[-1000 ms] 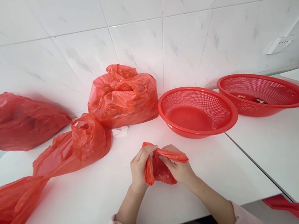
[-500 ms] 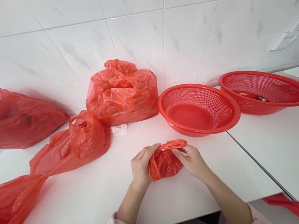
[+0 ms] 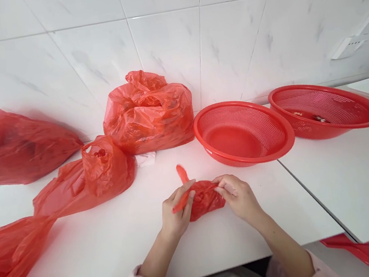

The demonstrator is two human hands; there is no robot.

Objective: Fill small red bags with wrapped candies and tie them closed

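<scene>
A small red plastic bag [image 3: 206, 200] rests on the white table in front of me, bunched up between both hands. On its left side my left hand [image 3: 176, 211] grips the gathered plastic, and the bag's loose handle strips stick up and out past the thumb and fingers. Thumb and fingertips of my right hand [image 3: 236, 195] pinch the bag's upper right edge. What lies inside the bag is hidden by the folds.
Behind my hands stands a red colander [image 3: 245, 141], with a second colander [image 3: 328, 110] holding a few small items to its right. A big filled red bag [image 3: 149, 116] leans near the tiled wall. More red bags [image 3: 106, 173] spread along the left of the table [image 3: 125, 254].
The handle strips that were stretched across the bag's top now stick out at the left hand. The bag's top is gathered flatter, and my right hand pinches its edge.
</scene>
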